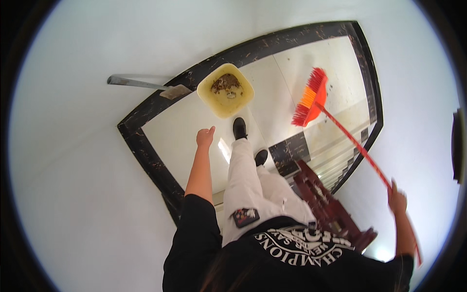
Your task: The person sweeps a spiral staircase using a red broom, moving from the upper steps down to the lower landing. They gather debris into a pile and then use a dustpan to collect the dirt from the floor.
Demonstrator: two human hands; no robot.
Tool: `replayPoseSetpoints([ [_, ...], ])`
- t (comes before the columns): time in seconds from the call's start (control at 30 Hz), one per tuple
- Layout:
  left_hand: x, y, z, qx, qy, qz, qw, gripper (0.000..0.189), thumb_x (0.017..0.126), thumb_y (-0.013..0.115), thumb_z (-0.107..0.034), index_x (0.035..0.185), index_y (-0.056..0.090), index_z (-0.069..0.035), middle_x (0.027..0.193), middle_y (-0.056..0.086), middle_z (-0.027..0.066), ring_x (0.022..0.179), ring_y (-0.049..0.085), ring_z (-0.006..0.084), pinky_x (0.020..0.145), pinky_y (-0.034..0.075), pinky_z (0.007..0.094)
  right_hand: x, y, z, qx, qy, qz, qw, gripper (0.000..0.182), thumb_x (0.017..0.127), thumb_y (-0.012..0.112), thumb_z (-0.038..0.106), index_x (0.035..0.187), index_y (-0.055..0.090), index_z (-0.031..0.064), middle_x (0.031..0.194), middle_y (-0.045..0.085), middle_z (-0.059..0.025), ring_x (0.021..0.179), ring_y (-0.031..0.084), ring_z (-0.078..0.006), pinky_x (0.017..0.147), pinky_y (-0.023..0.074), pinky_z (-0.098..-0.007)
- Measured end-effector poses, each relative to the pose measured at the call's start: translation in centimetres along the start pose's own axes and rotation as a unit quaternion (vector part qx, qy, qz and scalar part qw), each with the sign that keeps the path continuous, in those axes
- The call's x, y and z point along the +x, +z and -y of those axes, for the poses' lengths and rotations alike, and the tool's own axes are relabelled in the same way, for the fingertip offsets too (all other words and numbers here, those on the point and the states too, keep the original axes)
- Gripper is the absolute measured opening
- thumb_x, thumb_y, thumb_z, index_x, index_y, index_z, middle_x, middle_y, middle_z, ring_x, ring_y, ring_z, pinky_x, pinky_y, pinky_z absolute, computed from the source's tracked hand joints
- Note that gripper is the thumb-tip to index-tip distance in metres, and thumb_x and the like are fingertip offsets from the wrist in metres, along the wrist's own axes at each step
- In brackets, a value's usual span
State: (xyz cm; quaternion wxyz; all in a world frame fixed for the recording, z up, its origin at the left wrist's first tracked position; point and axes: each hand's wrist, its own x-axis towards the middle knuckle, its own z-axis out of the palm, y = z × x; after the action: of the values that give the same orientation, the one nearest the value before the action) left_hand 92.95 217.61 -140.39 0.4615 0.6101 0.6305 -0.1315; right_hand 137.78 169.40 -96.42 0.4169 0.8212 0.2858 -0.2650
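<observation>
My right hand is closed around the red patterned handle of a push-type broom, whose red and orange bristles are at the upper right, over the pale floor with dark bits nearby. My left hand hangs low at the centre left and touches nothing visible; its fingers look curled with the thumb sticking out, and the palm is hidden. Beyond it stands a yellow plastic bin with brown dirt and some debris at its bottom. A small scraper or spade with a grey handle leans against the white wall, left of the bin.
White walls with a black marble skirting bound the tiled landing. Stairs run down at the right, beside a dark red wooden railing. A black marble strip crosses the floor near my feet.
</observation>
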Motion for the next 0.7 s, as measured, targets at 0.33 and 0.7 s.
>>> replayPoseSetpoints([
  [0.33,9.4,6.6,-1.8,0.042,-0.059,-0.12,0.99,0.02,0.075,0.048,-0.015,0.081,0.055,0.003,0.083,0.058,0.0225,0.081,0.056,0.0374,0.071,0.045,0.0427,-2.2,-6.3,13.1,0.29,0.117,-0.005,0.95,0.017,0.079,0.056,0.017,0.079,0.055,0.0006,0.048,0.044,-0.0094,0.042,0.04,-0.0154,0.041,0.0317,-0.0302],
  [0.7,2.9,-0.2,17.2,0.139,-0.214,0.07,0.965,0.03,0.078,0.05,-0.026,0.097,0.059,-0.005,0.097,0.058,0.0179,0.091,0.055,0.0312,0.073,0.045,0.0406,0.3,-12.2,17.2,0.288,0.042,0.035,0.956,0.018,0.079,0.055,0.014,0.079,0.054,-0.0039,0.048,0.046,-0.0103,0.042,0.04,-0.0138,0.042,0.0327,-0.0271],
])
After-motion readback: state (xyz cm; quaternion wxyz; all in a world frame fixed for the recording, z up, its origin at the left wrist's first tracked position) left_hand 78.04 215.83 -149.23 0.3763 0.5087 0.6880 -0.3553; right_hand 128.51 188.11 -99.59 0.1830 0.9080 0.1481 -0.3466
